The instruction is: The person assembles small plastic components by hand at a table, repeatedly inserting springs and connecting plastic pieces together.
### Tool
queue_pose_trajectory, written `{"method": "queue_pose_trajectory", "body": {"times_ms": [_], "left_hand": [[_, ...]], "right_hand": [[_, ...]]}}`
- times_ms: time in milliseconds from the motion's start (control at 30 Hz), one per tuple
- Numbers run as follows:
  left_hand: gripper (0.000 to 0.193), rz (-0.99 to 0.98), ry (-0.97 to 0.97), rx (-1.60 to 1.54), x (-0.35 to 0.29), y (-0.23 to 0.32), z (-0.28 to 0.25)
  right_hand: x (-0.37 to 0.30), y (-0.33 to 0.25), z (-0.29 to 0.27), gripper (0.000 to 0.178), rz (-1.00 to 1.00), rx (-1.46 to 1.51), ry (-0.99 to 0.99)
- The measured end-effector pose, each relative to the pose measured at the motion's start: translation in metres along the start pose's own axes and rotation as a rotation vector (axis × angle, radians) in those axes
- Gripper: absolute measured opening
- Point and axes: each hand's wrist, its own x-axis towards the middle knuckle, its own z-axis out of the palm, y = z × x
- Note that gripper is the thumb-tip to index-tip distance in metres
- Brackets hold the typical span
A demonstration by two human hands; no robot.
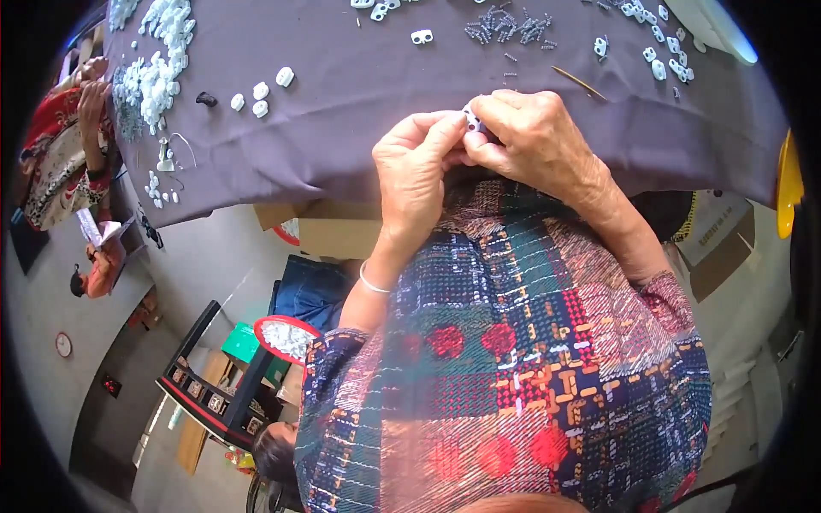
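Close to the front edge of the cloth-covered table (299, 158), both hands meet over a small white plastic cord lock (473, 120) with dark holes. My left hand (413, 171) pinches it from the left between thumb and fingers. Fingers of my right hand (539, 141) are closed on its other side and hide part of it. Just beyond the hands lie a few tiny metal springs (510, 58), with a larger spring pile (496, 26) farther back. A thin brownish pointed stick (580, 83) rests right of them. Another two-holed white piece (422, 37) lies alone beyond my left hand.
Several white pieces (657, 68) are scattered at the far right. Left of my hands sit a few white caps (261, 91) and a black piece (206, 99). A big heap of white parts (158, 77) covers the left end. People (73, 145) sit at the left.
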Motion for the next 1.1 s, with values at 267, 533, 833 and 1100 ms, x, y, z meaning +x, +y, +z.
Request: {"method": "queue_pose_trajectory", "body": {"times_ms": [267,533,833,1100], "left_hand": [[0.011,0.015,-0.025,0.054,-0.002,-0.004,-0.006],[0.012,0.078,0.057,0.057,-0.001,-0.007,-0.001],[0.012,0.135,0.086,0.026,0.002,-0.013,-0.003],[0.013,0.097,0.016,-0.09,0.001,-0.009,-0.004]], "right_hand": [[-0.002,0.002,0.002,0.014,-0.031,0.017,-0.009],[-0.001,0.002,0.005,0.015,-0.058,-0.013,-0.019],[-0.006,-0.007,0.018,0.012,-0.054,-0.026,0.071],[-0.006,-0.004,0.013,0.017,0.001,0.128,0.112]]}}
